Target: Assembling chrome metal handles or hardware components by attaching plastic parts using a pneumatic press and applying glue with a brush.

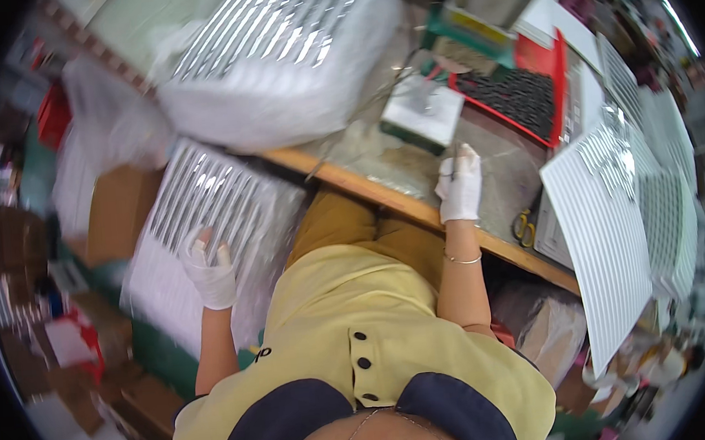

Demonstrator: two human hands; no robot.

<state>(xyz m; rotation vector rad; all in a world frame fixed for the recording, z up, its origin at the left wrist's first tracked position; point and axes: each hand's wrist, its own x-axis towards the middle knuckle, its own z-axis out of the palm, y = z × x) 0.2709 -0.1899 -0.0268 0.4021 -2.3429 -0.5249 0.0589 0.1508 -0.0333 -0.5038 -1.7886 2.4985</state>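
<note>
My left hand (pixel 209 271), in a white glove with bare fingertips, is over a plastic-wrapped stack of white sheets with shiny silver strips (pixel 203 189). Its thumb and fingers are apart, with nothing seen between them. On the workbench, my right hand (pixel 460 188), gloved the same way, has its fingers drawn together; what they hold, if anything, is too small to make out. Just beyond it stands a small white-topped block (pixel 423 113) under a green press (pixel 470 28). A red tray (pixel 558 116) of small black pieces lies to the right of the block.
A bigger wrapped stack of silver-striped sheets (pixel 271 103) rests on the bench at far left. Yellow-handled scissors (pixel 524 228) lie near the wooden bench edge (pixel 367 190). White striped sheets (pixel 603 235) overhang on the right. Cardboard boxes (pixel 123 211) stand at left.
</note>
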